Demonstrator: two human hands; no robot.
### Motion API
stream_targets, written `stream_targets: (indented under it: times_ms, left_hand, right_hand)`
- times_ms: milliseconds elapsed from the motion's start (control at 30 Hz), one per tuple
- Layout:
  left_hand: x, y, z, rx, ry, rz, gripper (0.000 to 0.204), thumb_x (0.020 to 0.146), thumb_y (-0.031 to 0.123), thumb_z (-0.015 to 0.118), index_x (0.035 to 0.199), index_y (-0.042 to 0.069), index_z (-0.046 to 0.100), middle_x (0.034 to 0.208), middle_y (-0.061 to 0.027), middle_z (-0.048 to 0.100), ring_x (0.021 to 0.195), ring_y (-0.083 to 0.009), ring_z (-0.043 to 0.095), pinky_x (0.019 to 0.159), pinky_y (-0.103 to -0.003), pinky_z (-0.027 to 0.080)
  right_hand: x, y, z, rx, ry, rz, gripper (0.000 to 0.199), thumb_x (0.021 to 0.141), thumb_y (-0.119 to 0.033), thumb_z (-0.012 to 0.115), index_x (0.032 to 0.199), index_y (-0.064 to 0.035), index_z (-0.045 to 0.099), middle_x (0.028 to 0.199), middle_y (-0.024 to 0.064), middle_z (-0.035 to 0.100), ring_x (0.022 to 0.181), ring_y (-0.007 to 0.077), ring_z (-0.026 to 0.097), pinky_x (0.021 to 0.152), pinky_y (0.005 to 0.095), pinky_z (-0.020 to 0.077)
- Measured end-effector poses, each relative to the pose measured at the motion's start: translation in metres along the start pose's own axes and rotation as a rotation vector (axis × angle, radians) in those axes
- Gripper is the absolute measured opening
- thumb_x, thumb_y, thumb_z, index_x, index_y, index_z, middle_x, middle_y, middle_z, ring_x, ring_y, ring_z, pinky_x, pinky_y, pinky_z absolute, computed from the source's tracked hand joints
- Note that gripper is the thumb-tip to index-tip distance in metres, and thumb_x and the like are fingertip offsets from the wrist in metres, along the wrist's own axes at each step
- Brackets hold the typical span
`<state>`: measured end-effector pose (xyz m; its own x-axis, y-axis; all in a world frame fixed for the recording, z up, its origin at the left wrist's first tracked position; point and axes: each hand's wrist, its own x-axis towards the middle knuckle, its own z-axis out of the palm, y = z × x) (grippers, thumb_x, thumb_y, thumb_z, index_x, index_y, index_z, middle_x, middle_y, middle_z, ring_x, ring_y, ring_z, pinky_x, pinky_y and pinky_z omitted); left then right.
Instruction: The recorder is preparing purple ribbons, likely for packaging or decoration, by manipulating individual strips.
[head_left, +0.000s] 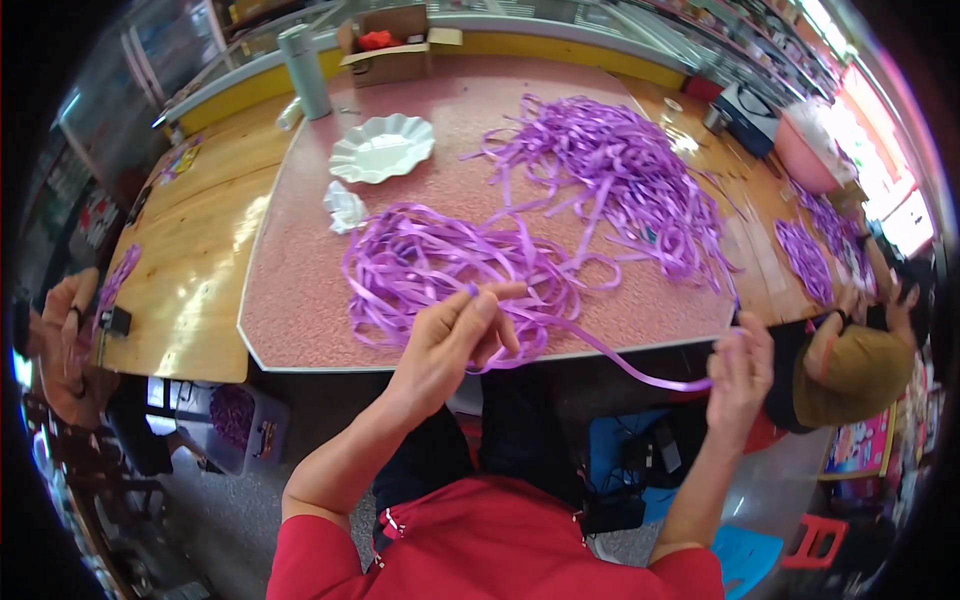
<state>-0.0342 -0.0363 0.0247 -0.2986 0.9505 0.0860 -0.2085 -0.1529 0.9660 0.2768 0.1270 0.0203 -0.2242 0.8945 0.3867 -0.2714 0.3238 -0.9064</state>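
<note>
A long purple ribbon runs in a slack curve between my two hands, over the table's near edge. My left hand is closed in a pinch, with a small purple bit showing at the thumb tip. Further right, my right hand has its fingers closed on the ribbon's other stretch. Just beyond my left hand lies a loose heap of purple ribbon on the pink speckled tabletop. A bigger tangled pile of ribbon spreads at the far right.
A white scalloped dish, crumpled tissue, grey-green flask and open cardboard box stand farther back. Wooden tables flank mine. Other people's hands work at left, and another person sits at right.
</note>
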Motion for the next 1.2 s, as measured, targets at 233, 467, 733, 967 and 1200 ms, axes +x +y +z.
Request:
stream_targets:
  times_ms: [233,467,733,967,1200]
  left_hand:
    - [-0.012,-0.003,0.041,0.296,-0.251,-0.098,0.040,0.109,0.031,0.043,0.127,0.001,0.061,0.070,0.0012,0.058,0.063,-0.0034,0.048,0.057,-0.021,0.037]
    - [-0.012,0.001,0.052,0.462,-0.279,0.016,0.024,0.105,0.018,0.049,0.098,-0.002,0.060,0.060,-0.0040,0.056,0.055,-0.0110,0.054,0.051,-0.029,0.043]
    - [-0.011,-0.014,0.057,0.267,-0.116,0.117,0.020,0.101,0.012,0.059,0.115,-0.002,0.062,0.087,-0.0015,0.066,0.078,-0.0068,0.060,0.069,-0.023,0.049]
    - [-0.005,-0.014,0.058,-0.126,-0.056,-0.130,0.019,0.095,0.010,0.069,0.112,0.002,0.067,0.096,0.0015,0.067,0.087,-0.0041,0.058,0.075,-0.020,0.045]
    - [-0.001,-0.020,0.050,-0.176,0.001,-0.128,0.016,0.095,0.018,0.071,0.105,0.006,0.070,0.088,0.0078,0.062,0.077,0.0004,0.049,0.064,-0.018,0.036]
  right_hand:
    - [-0.002,-0.030,0.102,-0.393,-0.636,-0.154,0.020,0.087,0.004,0.068,0.106,-0.0014,0.072,0.086,0.0067,0.067,0.076,0.0113,0.064,0.065,0.0219,0.0475]
    - [-0.008,-0.016,0.111,-0.307,-0.665,-0.172,0.019,0.086,-0.005,0.076,0.104,-0.0032,0.071,0.086,0.0047,0.065,0.074,0.0123,0.063,0.065,0.0250,0.0497]
    - [-0.013,-0.007,0.102,-0.108,-0.537,0.149,0.013,0.090,-0.003,0.072,0.102,-0.0009,0.069,0.089,0.0005,0.065,0.078,0.0047,0.059,0.066,0.0189,0.0456]
    - [-0.012,-0.005,0.099,-0.060,-0.511,0.231,0.012,0.091,-0.001,0.070,0.104,-0.0001,0.068,0.095,0.0019,0.065,0.083,0.0053,0.061,0.071,0.0184,0.0470]
    - [-0.011,-0.018,0.096,-0.260,-0.476,0.100,0.013,0.092,-0.002,0.069,0.105,0.0007,0.068,0.097,0.0052,0.068,0.088,0.0103,0.066,0.077,0.0223,0.0516]
